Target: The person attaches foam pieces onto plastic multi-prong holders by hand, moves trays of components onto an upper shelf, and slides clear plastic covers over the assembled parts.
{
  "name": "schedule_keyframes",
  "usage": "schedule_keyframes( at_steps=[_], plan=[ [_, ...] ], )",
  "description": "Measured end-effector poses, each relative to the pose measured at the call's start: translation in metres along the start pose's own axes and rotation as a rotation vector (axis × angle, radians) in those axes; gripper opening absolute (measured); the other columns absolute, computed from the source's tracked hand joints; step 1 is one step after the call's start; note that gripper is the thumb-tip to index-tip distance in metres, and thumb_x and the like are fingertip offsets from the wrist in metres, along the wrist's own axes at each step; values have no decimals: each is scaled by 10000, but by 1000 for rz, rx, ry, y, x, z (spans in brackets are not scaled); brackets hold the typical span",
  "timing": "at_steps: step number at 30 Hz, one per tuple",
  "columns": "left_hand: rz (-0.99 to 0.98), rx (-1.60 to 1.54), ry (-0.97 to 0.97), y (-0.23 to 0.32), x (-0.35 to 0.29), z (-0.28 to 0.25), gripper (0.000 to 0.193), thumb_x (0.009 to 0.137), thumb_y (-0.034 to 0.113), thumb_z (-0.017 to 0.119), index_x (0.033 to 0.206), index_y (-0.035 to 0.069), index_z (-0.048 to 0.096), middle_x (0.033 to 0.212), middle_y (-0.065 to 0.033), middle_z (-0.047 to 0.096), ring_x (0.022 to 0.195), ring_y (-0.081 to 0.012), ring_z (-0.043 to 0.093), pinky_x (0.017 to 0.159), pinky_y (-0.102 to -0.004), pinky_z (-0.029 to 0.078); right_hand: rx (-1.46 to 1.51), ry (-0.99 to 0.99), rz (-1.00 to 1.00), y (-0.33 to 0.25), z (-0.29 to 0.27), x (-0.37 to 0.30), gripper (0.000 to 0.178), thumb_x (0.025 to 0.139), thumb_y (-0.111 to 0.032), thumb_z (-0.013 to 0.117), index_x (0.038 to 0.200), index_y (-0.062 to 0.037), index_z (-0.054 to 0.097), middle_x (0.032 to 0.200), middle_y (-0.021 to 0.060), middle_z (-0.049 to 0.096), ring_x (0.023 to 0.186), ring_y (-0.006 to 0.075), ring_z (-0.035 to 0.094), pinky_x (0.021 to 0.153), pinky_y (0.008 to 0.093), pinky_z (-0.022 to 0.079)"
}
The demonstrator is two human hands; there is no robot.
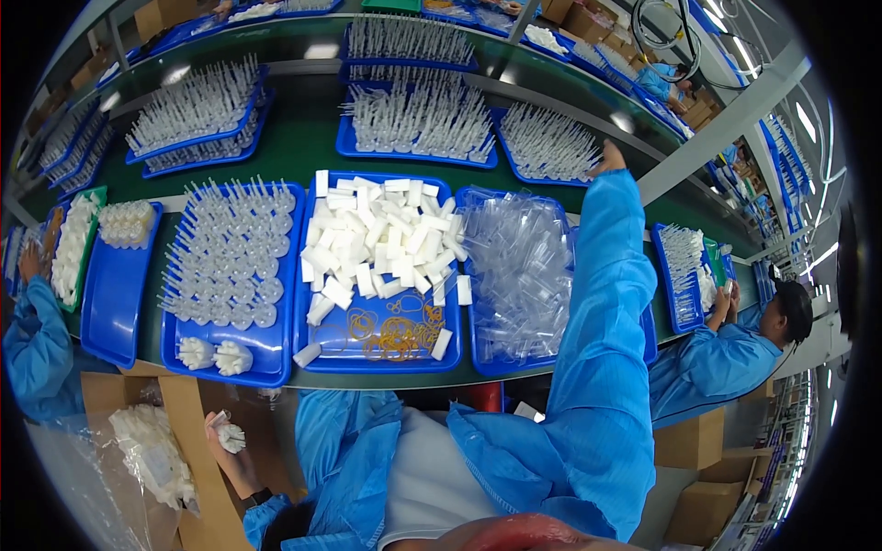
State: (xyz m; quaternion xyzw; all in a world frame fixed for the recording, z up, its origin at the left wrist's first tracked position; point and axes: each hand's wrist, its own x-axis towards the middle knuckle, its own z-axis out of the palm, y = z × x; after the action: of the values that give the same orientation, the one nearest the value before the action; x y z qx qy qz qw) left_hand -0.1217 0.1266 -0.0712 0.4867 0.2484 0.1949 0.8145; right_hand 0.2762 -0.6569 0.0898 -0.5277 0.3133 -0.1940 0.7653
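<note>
Low at the left, beside the open carton, my left hand is closed round a bundle of small white plastic pieces. My right arm stretches far forward. At its end my right hand is at the right edge of a blue tray packed with upright clear thin-stemmed pieces. Its fingers are mostly hidden, so its grip does not show. Nearest my body is a blue tray of white foam blocks. Left of it, another tray holds clear round-based stemmed pieces and two white bundles.
A tray of clear plastic sleeves lies under my right arm. More filled trays stand on the green belt. An open carton with a plastic bag is at lower left. Co-workers sit on both sides; a metal post slants at right.
</note>
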Motion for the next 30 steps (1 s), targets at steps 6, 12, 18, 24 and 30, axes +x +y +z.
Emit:
schedule_keyframes(
  at_steps=[6,12,18,24,30],
  plan=[
    [8,-184,36,12,-5,-29,381,950,307,419,1245,68,449,972,-38,563,760,-84,544,611,-194,453,-397,78,-105,-43,63,-81,642,906,-375,467,1421,-113,188,1491,111,71,1350,366,105,1064,524,198],
    [44,-301,2,18,-7,-27,387,952,325,407,1269,105,428,923,-26,547,639,-83,515,481,-192,407,-631,12,-155,-45,86,-113,714,894,-327,510,1434,-121,92,1487,111,89,1358,322,121,1089,480,193],
    [22,-389,-35,7,-4,-20,379,962,310,375,1268,91,426,913,-21,505,582,-89,460,439,-188,363,-902,-189,-357,-49,127,-148,714,847,-353,566,1415,-103,212,1462,154,194,1353,331,148,1072,465,194],
    [79,-669,-122,-1,11,-28,345,952,267,393,1240,87,453,925,-38,503,605,-102,427,447,-199,348,-1918,-467,-743,-49,173,-218,626,814,-368,580,1369,-195,348,1430,113,297,1359,303,150,1094,444,168],
    [171,-1230,-45,-42,46,-87,359,906,255,461,1213,68,470,892,-57,498,682,-144,461,483,-214,358,-2215,-764,-997,-26,223,-307,516,837,-330,557,1320,-200,431,1370,116,394,1336,304,216,1082,429,205]
  ],
)
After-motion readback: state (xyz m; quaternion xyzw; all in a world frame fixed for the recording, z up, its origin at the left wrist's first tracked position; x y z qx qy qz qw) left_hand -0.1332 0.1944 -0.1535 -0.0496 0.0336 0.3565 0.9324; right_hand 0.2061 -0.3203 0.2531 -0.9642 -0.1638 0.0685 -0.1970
